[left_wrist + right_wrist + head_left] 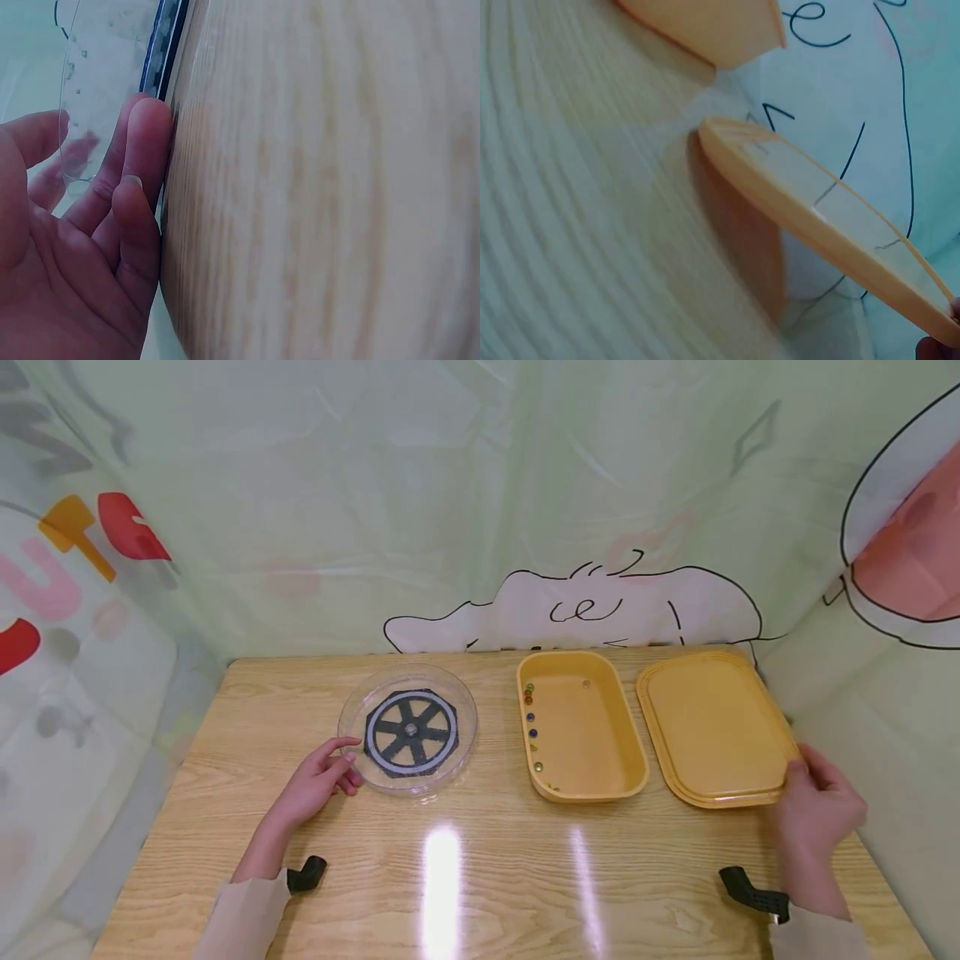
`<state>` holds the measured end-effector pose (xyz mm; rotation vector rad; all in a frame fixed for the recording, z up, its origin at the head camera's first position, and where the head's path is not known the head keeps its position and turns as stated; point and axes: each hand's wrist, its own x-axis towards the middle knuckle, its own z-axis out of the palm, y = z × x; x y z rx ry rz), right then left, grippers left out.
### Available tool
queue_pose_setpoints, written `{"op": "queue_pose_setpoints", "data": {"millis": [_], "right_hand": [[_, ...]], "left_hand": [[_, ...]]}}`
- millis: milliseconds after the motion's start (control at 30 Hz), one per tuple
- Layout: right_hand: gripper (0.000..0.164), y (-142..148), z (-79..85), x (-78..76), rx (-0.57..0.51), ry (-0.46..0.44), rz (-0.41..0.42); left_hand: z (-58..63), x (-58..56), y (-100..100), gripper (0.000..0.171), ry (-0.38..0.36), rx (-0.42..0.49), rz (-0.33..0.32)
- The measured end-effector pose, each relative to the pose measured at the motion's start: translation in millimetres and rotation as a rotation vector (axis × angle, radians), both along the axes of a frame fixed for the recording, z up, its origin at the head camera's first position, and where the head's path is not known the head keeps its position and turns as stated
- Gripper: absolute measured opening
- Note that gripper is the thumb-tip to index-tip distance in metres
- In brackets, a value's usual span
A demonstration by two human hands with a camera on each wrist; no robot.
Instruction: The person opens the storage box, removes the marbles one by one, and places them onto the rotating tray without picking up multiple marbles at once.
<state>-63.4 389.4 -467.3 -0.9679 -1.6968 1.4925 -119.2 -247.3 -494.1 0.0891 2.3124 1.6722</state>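
My right hand (817,802) pinches the near right corner of a yellow-orange plastic lid (720,727). In the right wrist view the lid (817,217) is tilted, its gripped corner raised and its far end low over the table, with a shadow beneath. On the left, a round clear dish (468,752) stands on the table, with a dark spoked wheel shape (390,727) in its middle. My left hand (318,781) rests at its near left rim, fingers loosely bent. The left wrist view shows the fingers (146,139) against the clear wall (97,52).
Between dish and lid stands a yellow-orange rectangular tub (592,743); several small glass marbles (533,732) line its left side. The wooden table (360,877) meets a printed curtain (360,527) at the back and sides.
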Motion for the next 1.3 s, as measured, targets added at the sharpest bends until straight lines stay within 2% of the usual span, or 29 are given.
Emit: {"op": "queue_pose_setpoints", "data": {"millis": [133,367,467,633,733,867,1000,1167,1300], "right_hand": [[0.026,9,-8.2,3.3,-0.026,-0.056,0.013],[0.028,19,-15.6,4.6,-0.247,-0.026,0.025],[0.028,20,-15.2,3.4,-0.237,-0.028,0.032],[0.025,13,-5.6,0.1,-0.138,-0.034,0.077],[0.025,3,2.0,-2.6,-0.097,-0.001,0.128],[0.029,-11,8.2,-6.4,0.006,-0.015,0.241],[0.033,-27,11.7,-11.9,0.209,-0.062,0.358],[0.033,-51,24.1,-22.7,0.258,0.022,0.503],[0.033,-71,35.0,-33.3,0.334,0.011,0.631]], "left_hand": [[-2.8,-0.3,0,0.037,0.000,0.000,-0.008],[-3.1,-0.2,2,0.037,0.004,0.010,-0.017],[-1.9,-0.4,3,0.038,0.004,0.018,-0.023],[0.0,-2.9,4,0.037,0.002,0.005,-0.021],[2.3,-6.2,4,0.037,0.007,0.000,-0.025],[4.2,-8.4,3,0.037,0.001,-0.007,-0.027],[3.9,-6.9,2,0.037,-0.012,-0.013,-0.021],[4.2,-3.5,1,0.036,-0.006,-0.001,-0.024],[1.6,-1.7,-1,0.036,0.001,0.010,-0.024]]}}
